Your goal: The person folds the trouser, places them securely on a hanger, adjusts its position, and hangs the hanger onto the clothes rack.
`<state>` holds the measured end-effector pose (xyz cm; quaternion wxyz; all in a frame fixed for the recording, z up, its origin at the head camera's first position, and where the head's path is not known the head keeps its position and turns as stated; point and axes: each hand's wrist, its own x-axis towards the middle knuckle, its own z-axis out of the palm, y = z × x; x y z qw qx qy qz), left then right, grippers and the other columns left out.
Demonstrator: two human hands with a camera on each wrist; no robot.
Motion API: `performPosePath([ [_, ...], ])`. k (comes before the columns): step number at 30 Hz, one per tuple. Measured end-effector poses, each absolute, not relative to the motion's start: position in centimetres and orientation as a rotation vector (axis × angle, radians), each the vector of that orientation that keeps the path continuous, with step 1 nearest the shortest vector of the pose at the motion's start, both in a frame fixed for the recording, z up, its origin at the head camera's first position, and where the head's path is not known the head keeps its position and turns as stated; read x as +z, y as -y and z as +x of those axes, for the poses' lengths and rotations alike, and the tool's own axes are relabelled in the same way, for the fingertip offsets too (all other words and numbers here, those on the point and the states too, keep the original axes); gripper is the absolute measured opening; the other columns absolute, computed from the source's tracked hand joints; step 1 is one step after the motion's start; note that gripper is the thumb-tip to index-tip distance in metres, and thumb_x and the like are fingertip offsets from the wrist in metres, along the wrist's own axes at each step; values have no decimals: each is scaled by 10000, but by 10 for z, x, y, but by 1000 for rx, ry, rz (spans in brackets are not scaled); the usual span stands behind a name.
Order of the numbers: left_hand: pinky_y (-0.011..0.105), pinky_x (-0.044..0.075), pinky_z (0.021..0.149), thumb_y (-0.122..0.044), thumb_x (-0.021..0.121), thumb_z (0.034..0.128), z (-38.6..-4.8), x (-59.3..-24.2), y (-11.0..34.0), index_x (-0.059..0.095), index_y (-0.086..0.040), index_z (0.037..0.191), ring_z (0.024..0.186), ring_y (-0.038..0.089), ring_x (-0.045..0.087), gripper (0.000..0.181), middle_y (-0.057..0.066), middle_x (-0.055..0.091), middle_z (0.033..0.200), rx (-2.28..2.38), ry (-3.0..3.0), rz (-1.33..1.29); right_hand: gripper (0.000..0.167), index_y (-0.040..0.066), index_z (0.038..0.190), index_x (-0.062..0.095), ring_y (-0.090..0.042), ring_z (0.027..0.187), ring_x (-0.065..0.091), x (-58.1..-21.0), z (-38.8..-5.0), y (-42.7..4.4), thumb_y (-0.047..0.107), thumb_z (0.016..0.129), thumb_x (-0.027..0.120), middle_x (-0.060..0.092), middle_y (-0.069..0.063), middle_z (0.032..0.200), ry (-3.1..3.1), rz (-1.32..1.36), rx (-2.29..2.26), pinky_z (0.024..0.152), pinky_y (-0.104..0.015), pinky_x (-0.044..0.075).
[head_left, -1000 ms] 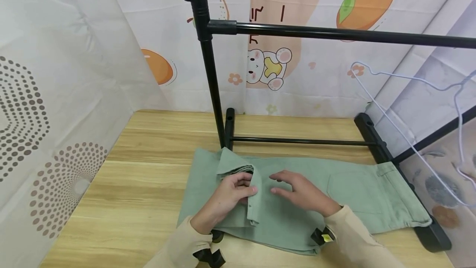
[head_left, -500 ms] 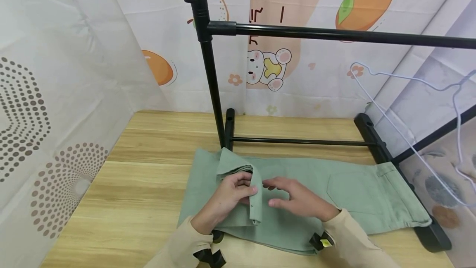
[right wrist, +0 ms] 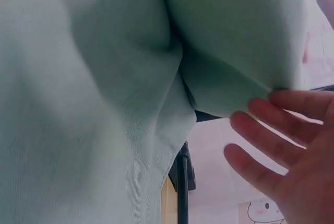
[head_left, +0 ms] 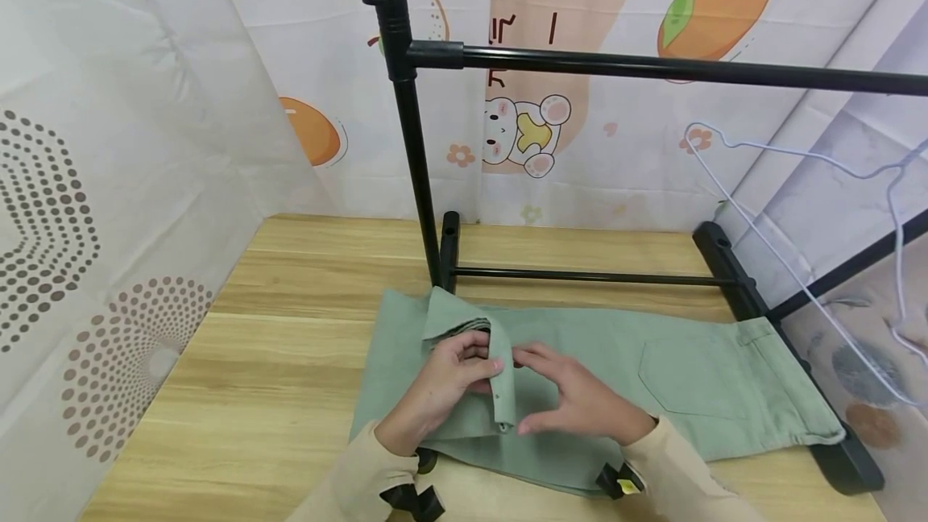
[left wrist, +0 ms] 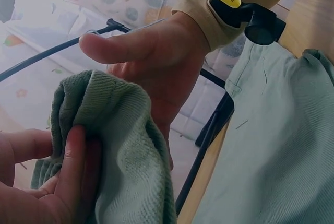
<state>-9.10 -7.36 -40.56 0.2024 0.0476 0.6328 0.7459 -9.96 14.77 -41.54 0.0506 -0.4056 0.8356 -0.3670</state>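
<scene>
Pale green trousers [head_left: 696, 377] lie lengthwise across the table, a back pocket and the waistband at the right end. At their left end the legs are turned up into a raised fold [head_left: 502, 381]. My left hand [head_left: 453, 381] pinches that fold between thumb and fingers; the left wrist view has the fingers [left wrist: 75, 166] inside the layered cloth. Just right of the fold is my right hand [head_left: 580, 397], thumb and fingers spread apart. In the right wrist view the extended fingers of this hand [right wrist: 302, 156] come up against the fold's edge, gripping nothing.
A black garment rack [head_left: 652, 67] stands over the table, its left post [head_left: 416, 159] rising behind the trousers and its right foot [head_left: 844, 457] by the waistband. A pale wire hanger [head_left: 768, 240] hangs at the right. Printed curtains [head_left: 362, 176] enclose the wooden table [head_left: 239, 361].
My right hand has moved left to the fold, its thumb dropping away from the fingers. The left hand keeps its pinch, and the fold's edge has shifted slightly right.
</scene>
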Motion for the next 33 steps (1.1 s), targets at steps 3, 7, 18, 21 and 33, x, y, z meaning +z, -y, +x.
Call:
performPosePath([
  [3, 272, 566, 754, -58, 635, 919, -90, -405, 74, 503, 95, 1250, 883, 103, 635, 388, 82, 611, 1032, 2105, -1751, 120, 853, 119, 1438, 465, -166, 1188, 571, -417, -96, -144, 454, 739, 821, 523, 16, 1370, -2604, -1249, -1090, 942, -371, 518],
  [7, 277, 566, 762, -60, 640, 916, -87, -406, 73, 486, 95, 1249, 887, 118, 632, 398, 75, 602, 1021, 2137, -1712, 99, 925, 123, 1464, 425, -136, 1208, 553, -420, -87, -136, 504, 719, 821, 501, 28, 1377, -2683, -1279, -1054, 939, -362, 524],
  [18, 269, 572, 786, -12, 627, 907, -89, -406, 72, 431, 94, 1268, 888, 104, 644, 424, 85, 564, 1038, 2166, -1658, 117, 515, 105, 1309, 579, -22, 905, 610, -424, -77, -118, 217, 839, 755, 664, 51, 1096, -2875, -1141, -1174, 727, -240, 535],
  [21, 262, 569, 800, -8, 634, 901, -89, -405, 72, 426, 91, 1262, 877, 99, 642, 428, 82, 559, 1036, 2155, -1654, 103, 317, 124, 1163, 661, 45, 754, 562, -424, -77, -116, 104, 850, 708, 699, 70, 932, -2857, -1045, -1276, 621, -187, 491],
  [33, 238, 555, 818, 4, 640, 892, -89, -405, 71, 442, 93, 1246, 885, 88, 631, 415, 75, 560, 1030, 2164, -1715, 96, 448, 68, 1217, 626, -57, 812, 651, -421, -72, -108, 170, 807, 775, 724, -13, 1007, -2877, -912, -1241, 682, -212, 522],
])
